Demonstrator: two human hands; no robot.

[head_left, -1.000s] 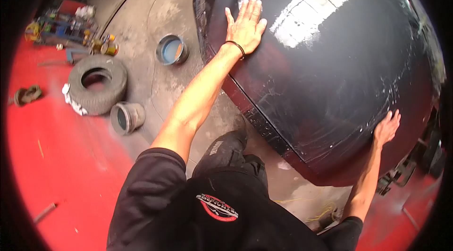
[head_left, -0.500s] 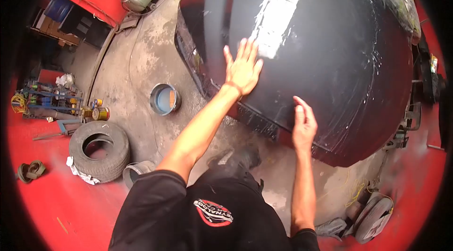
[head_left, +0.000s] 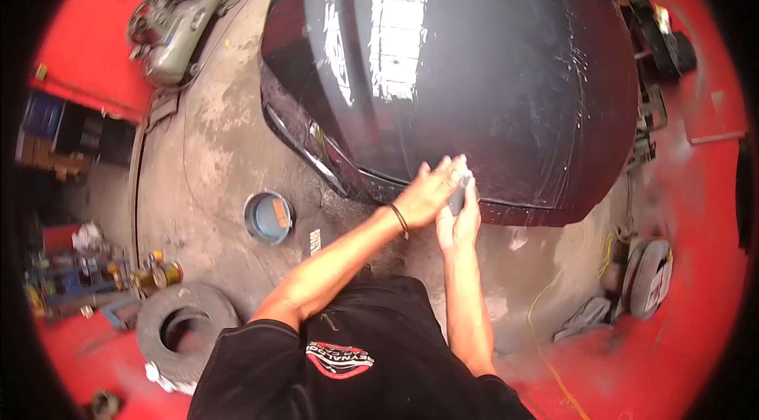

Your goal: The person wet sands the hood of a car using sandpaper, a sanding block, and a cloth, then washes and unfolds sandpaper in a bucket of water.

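Observation:
In the head view my two hands come together over the front edge of a dark car hood [head_left: 490, 120], which is wet and shiny. Between them shows a small flat grey piece [head_left: 458, 199], possibly sandpaper; its kind is not clear. My right hand [head_left: 461, 222] has its thumb and fingers closed around this piece. My left hand [head_left: 427, 195], with a dark band at the wrist, reaches across it with outstretched fingers, the tips touching or nearly touching the right fingertips. Whitish residue streaks the hood's right side.
A bucket [head_left: 247, 218] with bluish water and an orange-brown block stands on the floor to the left. Beyond are a tire [head_left: 225, 313], paint cans [head_left: 166, 274] and an air compressor [head_left: 186, 33]. A wheel [head_left: 650, 278] and yellow cord [head_left: 545, 290] lie right.
My left hand has left its flat place on the hood and come back to the front edge. My right hand has moved in to meet it. The view has shifted.

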